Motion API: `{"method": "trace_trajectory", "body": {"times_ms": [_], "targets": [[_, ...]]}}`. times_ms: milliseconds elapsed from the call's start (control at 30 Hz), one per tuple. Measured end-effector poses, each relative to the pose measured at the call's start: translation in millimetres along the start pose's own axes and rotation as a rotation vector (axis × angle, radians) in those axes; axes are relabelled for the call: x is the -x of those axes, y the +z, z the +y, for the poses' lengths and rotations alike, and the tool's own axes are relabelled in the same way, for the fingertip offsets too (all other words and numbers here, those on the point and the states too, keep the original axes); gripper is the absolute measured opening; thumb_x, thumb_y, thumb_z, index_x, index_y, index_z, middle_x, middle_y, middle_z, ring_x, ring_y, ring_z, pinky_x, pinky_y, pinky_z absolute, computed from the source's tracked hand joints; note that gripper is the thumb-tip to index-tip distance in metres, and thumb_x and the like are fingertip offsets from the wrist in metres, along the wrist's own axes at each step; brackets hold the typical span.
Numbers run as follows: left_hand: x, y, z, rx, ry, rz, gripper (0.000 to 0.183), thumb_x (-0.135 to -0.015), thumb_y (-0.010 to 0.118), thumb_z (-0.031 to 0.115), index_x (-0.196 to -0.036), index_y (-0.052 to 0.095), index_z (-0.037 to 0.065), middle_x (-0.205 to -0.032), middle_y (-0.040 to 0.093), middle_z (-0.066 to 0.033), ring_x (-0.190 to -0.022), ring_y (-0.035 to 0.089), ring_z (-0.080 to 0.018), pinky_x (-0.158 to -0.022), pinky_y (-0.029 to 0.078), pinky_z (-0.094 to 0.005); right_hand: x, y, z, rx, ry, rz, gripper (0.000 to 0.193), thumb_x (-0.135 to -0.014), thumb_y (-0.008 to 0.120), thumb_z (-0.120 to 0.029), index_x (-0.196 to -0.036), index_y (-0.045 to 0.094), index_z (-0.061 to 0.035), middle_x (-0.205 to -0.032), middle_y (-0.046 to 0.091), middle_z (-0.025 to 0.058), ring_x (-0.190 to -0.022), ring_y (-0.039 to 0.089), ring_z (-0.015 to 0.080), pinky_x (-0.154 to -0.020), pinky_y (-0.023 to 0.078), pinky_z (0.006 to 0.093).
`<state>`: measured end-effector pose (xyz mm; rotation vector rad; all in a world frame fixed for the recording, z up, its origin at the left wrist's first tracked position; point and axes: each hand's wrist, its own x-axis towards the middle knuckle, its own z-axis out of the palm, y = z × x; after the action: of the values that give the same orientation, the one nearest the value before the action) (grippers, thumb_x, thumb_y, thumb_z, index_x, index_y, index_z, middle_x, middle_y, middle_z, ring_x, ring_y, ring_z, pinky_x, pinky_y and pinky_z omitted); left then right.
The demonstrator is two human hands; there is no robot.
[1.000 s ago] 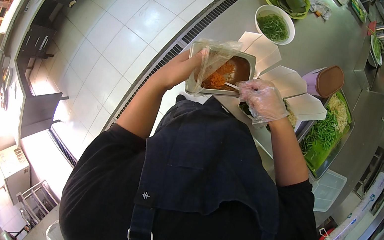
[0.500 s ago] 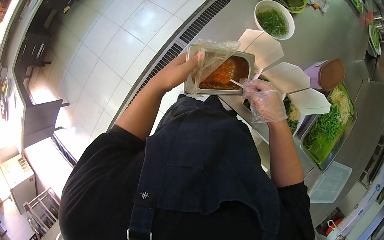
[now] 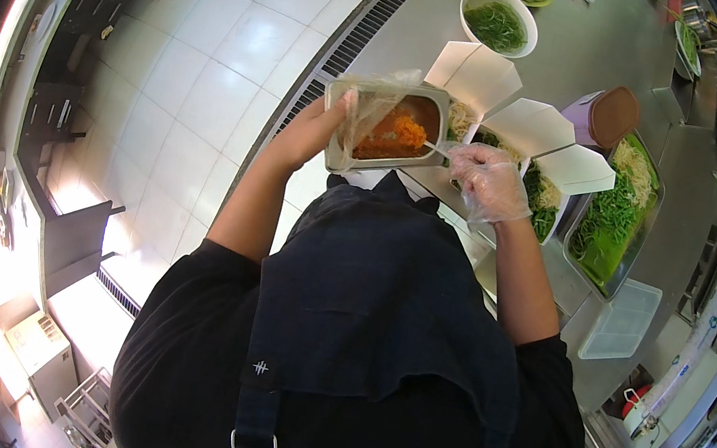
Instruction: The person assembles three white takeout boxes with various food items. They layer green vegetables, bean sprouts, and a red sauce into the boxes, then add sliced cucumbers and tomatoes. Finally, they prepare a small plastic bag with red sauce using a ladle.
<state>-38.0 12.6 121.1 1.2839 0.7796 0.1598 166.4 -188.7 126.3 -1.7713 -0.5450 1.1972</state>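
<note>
A steel pan [image 3: 438, 94] of orange-red sauce is gripped at its left side by my bare left hand [image 3: 307, 133]. Clear plastic film [image 3: 365, 122] bunches over that end of the pan. In a clear plastic glove, my right hand [image 3: 484, 181] pinches the light handle of a spoon [image 3: 433, 147]. The spoon's bowl is covered by a mound of orange sauce [image 3: 407, 131] inside the pan. White takeout boxes [image 3: 531, 128] stand with flaps up just beyond and beside my right hand, with pale noodles [image 3: 549, 196] and chopped greens showing in them.
Right of the boxes lies a metal tray of greens and noodles [image 3: 615, 213], with a brown-lidded purple container [image 3: 615, 115] behind. A bowl of green shreds [image 3: 495, 22] stands farther back. A clear plastic lid [image 3: 621, 322] rests at the right. The counter edge [image 3: 333, 60] runs along the left.
The spoon now carries a raised orange mound, where sauce lay lower before. The pan and both hands sit slightly farther left, and noodles in a box behind the pan now show.
</note>
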Motion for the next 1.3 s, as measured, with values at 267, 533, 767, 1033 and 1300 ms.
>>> {"method": "trace_trajectory", "body": {"times_ms": [267,533,767,1033,1300], "targets": [[-2,-40,-30,0.16,-0.007,0.126,0.069,-0.094,0.042,0.05,-0.134,0.036,-0.006,-0.128,0.048,-0.0179,-0.119,0.046,-0.0254,-0.099,0.036,-0.0345,-6,-38,9,-0.16,-0.047,0.155,0.017,-0.081,0.063,-0.006,-0.096,0.066,0.0019,-0.069,0.059,0.0012,-0.054,0.044,0.0045,-0.047,0.035,0.0186],[12,-55,-32,0.131,-0.001,0.216,0.066,-0.095,0.04,0.047,-0.134,0.035,-0.006,-0.129,0.048,-0.0179,-0.119,0.045,-0.0247,-0.1,0.035,-0.0336,-19,-46,45,0.032,-0.118,0.343,0.015,-0.083,0.063,-0.011,-0.094,0.068,-0.0018,-0.071,0.062,0.0028,-0.057,0.051,0.0089,-0.053,0.042,0.0255],[15,-58,-34,0.111,-0.03,0.189,0.067,-0.095,0.039,0.048,-0.134,0.036,-0.006,-0.13,0.047,-0.0184,-0.12,0.045,-0.0254,-0.101,0.034,-0.0339,-27,-23,45,0.85,-0.518,0.562,0.01,-0.081,0.056,-0.009,-0.084,0.064,-0.0038,-0.081,0.064,0.0154,-0.069,0.06,0.0282,-0.063,0.049,0.0341],[15,-59,-37,0.116,0.001,0.195,0.068,-0.095,0.038,0.05,-0.134,0.036,-0.006,-0.129,0.048,-0.0185,-0.119,0.045,-0.0253,-0.1,0.035,-0.034,-16,-10,36,1.123,-0.79,0.679,0.017,-0.079,0.057,-0.004,-0.096,0.063,-0.0061,-0.08,0.056,0.0132,-0.069,0.059,0.0325,-0.058,0.05,0.0392],[9,-55,-40,0.201,-0.021,0.113,0.068,-0.095,0.038,0.051,-0.134,0.037,-0.005,-0.128,0.048,-0.0183,-0.119,0.046,-0.0249,-0.1,0.036,-0.0342,18,-9,-14,0.889,-0.7,0.584,0.013,-0.08,0.06,-0.004,-0.091,0.065,-0.0045,-0.076,0.06,0.0145,-0.072,0.059,0.0299,-0.065,0.05,0.0376]]}}
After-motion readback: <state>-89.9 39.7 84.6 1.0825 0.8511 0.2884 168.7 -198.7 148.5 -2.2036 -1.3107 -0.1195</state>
